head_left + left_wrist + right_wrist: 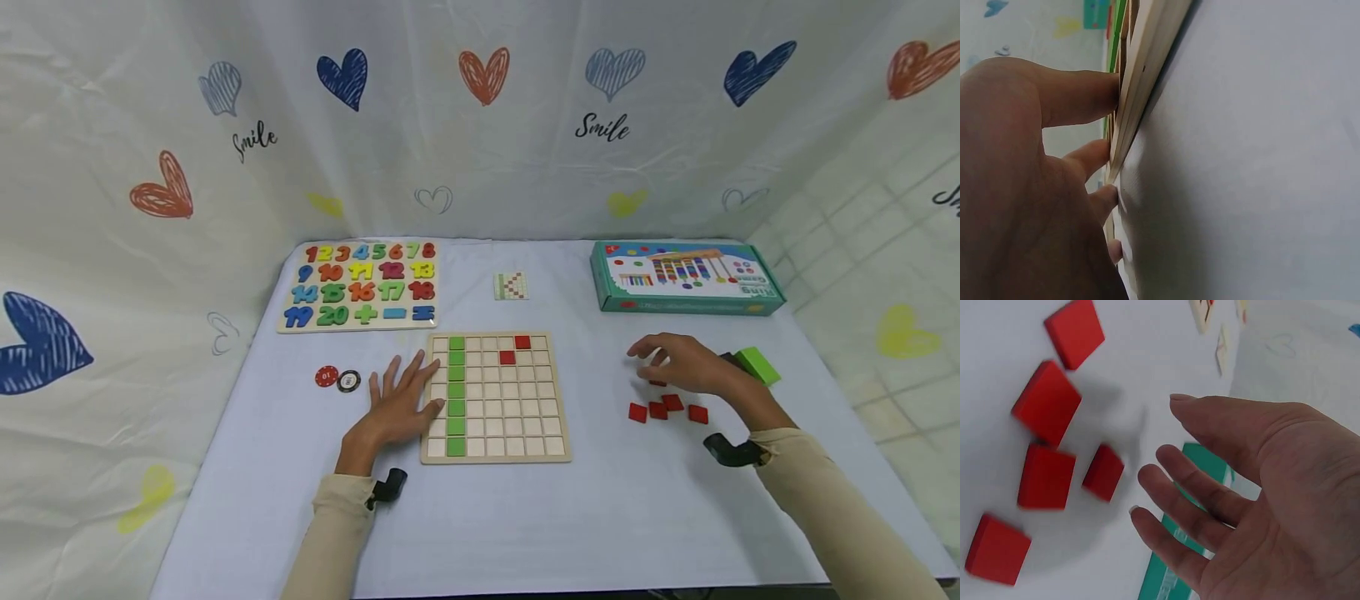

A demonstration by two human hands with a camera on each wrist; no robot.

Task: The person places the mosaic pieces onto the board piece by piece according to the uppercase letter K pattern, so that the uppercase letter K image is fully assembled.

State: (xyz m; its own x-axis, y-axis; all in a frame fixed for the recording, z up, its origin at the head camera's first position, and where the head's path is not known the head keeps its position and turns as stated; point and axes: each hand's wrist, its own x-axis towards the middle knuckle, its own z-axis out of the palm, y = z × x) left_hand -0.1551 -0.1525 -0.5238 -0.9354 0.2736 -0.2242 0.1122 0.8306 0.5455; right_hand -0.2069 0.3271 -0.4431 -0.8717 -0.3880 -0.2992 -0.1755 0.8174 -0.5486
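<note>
A wooden grid board point(495, 398) lies mid-table, with a column of green tiles point(456, 392) on its left side and two red tiles near its top right, one being this red tile point(507, 357). My left hand point(397, 408) rests on the board's left edge, fingers spread, thumb and fingertips touching the frame point(1141, 75). My right hand point(684, 363) hovers over several loose red tiles point(658, 410), its fingers loosely bent. In the right wrist view nothing is between thumb and fingers of the right hand point(1260, 494); a red tile point(1104, 473) lies just below the fingertips.
A number puzzle board point(360, 285) stands at the back left, a small pattern card point(512, 286) at the back middle, a green box point(686, 279) at the back right. Two round chips point(326, 377) lie left of my left hand. Green blocks point(759, 365) sit behind my right wrist.
</note>
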